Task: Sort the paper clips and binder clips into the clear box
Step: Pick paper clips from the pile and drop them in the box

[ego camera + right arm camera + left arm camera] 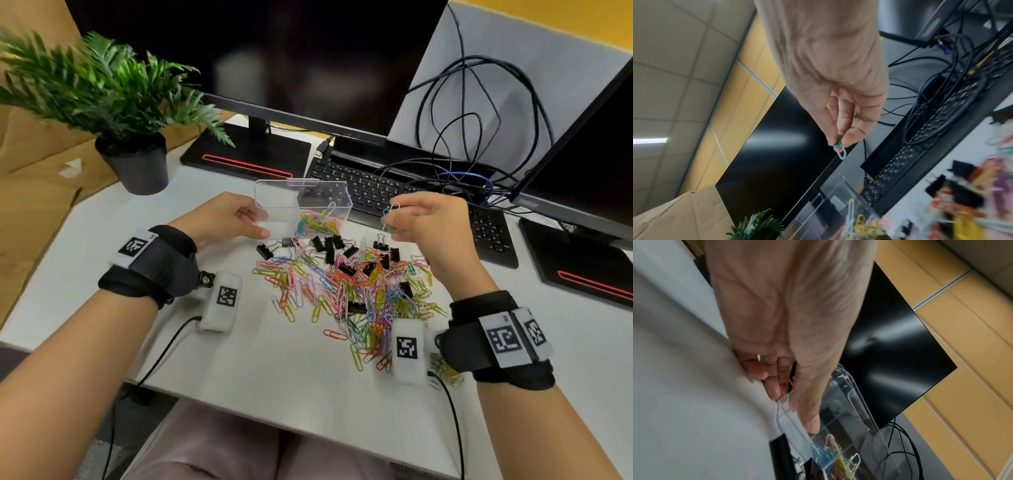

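Note:
The clear box [274, 195] stands on the white desk [274, 370], split by a divider. Its right compartment holds coloured paper clips [317, 221] and its left one looks empty. My left hand [255, 222] grips the box's left end [849, 426], thumb [812, 423] at the near wall and fingers [774, 391] outside. To the right of the box and level with its rim, my right hand [397, 219] pinches a few paper clips [839, 149], one light blue. A loose pile of coloured paper clips [342, 294] mixed with black binder clips [329, 248] lies in front of the box.
A black keyboard [394, 192] and tangled cables [479, 120] lie just behind the box. A monitor [274, 61] on its stand is at the back and a second monitor [589, 154] at the right. A potted plant [137, 164] stands at the back left.

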Action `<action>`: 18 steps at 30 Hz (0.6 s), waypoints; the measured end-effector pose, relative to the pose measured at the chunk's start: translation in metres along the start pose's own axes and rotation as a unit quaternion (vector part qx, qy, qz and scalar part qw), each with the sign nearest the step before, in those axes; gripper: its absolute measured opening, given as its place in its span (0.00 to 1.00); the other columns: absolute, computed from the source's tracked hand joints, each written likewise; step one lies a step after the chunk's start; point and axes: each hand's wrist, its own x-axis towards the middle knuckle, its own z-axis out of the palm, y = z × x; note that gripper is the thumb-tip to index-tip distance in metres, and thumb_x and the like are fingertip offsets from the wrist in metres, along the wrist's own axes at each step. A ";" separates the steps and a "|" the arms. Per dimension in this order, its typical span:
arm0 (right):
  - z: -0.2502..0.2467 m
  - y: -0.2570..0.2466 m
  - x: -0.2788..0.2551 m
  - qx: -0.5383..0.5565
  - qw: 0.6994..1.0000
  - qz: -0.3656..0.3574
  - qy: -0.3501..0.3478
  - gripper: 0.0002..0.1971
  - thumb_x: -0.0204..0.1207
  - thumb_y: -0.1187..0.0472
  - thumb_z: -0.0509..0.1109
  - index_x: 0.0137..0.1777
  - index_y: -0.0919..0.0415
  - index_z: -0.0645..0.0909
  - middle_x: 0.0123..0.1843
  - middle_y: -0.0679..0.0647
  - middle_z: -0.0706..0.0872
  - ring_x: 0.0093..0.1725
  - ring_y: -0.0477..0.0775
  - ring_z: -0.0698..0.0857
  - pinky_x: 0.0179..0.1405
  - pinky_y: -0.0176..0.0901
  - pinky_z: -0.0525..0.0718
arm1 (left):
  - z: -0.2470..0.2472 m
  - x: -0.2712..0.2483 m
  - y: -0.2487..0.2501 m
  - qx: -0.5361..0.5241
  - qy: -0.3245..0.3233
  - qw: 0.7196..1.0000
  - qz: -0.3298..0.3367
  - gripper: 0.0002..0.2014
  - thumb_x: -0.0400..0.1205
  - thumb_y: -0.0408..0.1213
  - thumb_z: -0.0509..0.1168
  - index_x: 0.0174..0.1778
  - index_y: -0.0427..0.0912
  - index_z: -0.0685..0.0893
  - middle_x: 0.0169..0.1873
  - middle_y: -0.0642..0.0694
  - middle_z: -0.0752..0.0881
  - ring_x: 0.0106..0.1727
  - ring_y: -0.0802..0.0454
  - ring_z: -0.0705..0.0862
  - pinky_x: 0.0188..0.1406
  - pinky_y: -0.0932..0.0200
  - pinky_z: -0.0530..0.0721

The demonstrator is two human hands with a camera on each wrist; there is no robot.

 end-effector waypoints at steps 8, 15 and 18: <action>0.045 -0.030 0.032 0.042 0.996 -0.078 0.015 0.08 0.67 0.70 0.79 0.38 0.57 0.87 0.33 0.55 0.89 0.32 0.48 0.86 0.38 0.37 0.87 | -0.001 0.001 -0.002 -0.003 -0.003 1.000 0.004 0.21 0.73 0.32 0.77 0.62 0.33 0.84 0.36 0.58 0.79 0.38 0.61 0.77 0.36 0.75 0.72; 0.073 -0.022 0.036 0.009 0.996 -0.079 -0.034 0.04 0.70 0.72 0.76 0.43 0.66 0.89 0.39 0.57 0.90 0.39 0.50 0.89 0.41 0.34 0.85 | -0.002 0.001 -0.003 0.000 -0.006 1.000 0.010 0.21 0.73 0.33 0.77 0.62 0.35 0.84 0.38 0.57 0.80 0.40 0.60 0.77 0.38 0.74 0.72; 0.072 -0.018 0.033 -0.009 0.996 -0.076 -0.043 0.07 0.71 0.71 0.76 0.47 0.63 0.90 0.42 0.55 0.91 0.44 0.49 0.89 0.47 0.32 0.85 | -0.002 0.002 -0.003 0.004 -0.006 1.000 0.012 0.21 0.73 0.33 0.77 0.62 0.34 0.84 0.37 0.58 0.78 0.38 0.60 0.76 0.35 0.75 0.72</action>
